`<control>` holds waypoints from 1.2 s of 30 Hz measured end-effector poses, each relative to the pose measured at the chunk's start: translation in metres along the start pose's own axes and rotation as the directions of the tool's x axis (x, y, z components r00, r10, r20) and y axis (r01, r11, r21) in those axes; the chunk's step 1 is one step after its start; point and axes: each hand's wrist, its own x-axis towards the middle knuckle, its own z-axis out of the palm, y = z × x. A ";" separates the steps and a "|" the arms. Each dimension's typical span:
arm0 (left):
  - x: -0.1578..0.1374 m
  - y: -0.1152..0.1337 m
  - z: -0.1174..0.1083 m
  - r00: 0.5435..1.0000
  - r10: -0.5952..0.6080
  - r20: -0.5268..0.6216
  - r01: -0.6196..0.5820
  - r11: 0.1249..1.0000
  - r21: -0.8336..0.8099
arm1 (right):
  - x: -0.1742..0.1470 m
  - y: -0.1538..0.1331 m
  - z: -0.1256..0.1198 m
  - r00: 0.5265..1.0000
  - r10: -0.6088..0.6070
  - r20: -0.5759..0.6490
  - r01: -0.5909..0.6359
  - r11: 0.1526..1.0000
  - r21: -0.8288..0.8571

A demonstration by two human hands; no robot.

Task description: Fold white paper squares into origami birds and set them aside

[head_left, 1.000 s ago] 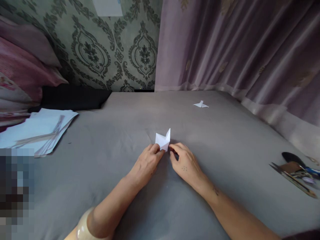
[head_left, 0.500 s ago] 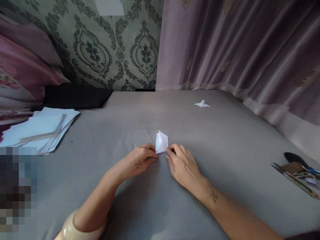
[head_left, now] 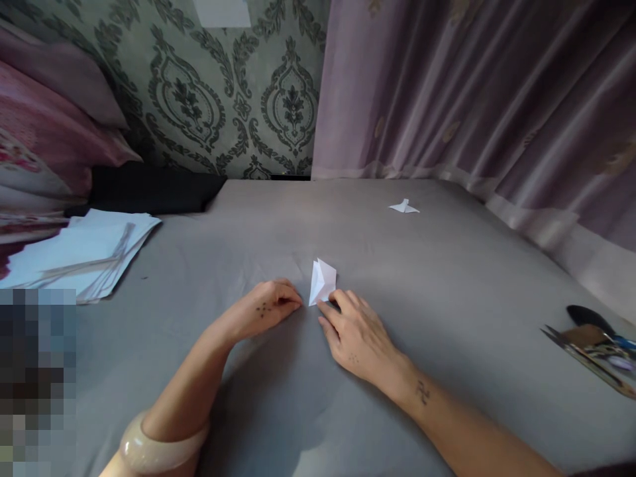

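Observation:
A small folded white paper point(head_left: 322, 279) lies on the grey cloth surface, with pointed flaps toward the far side and visible creases. My right hand point(head_left: 355, 331) rests at its lower right. The fingertips of that hand press on the paper's near edge, with the thumb apart from the index finger. Just left of the paper is my left hand point(head_left: 271, 306), its thumb and fingers pinched together. A small gap separates it from the paper, and nothing shows between its fingertips.
Another folded white paper shape point(head_left: 404, 207) sits farther back. At left lies a stack of white sheets point(head_left: 94, 245) beside a black cloth point(head_left: 154, 189). Scissors and other small tools point(head_left: 591, 351) are at right. A patterned wall and a mauve curtain point(head_left: 397, 93) border the back.
My left hand has come away from the paper toward the left. My right hand has slid left along the paper's near edge. The view has shifted slightly.

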 end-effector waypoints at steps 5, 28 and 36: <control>0.002 0.000 0.000 0.999 -0.039 -0.014 0.039 0.999 -0.001 | 0.001 -0.010 -0.001 0.999 0.023 0.024 -0.023 1.000 -0.022; 0.014 0.003 0.029 0.981 -0.024 -0.192 0.042 0.995 0.092 | 0.011 0.008 0.010 0.981 0.166 -0.103 -0.164 0.986 0.031; 0.015 0.009 0.027 0.986 0.022 -0.162 -0.010 0.997 0.072 | 0.021 0.018 0.015 0.906 0.373 -0.202 -0.351 0.926 0.137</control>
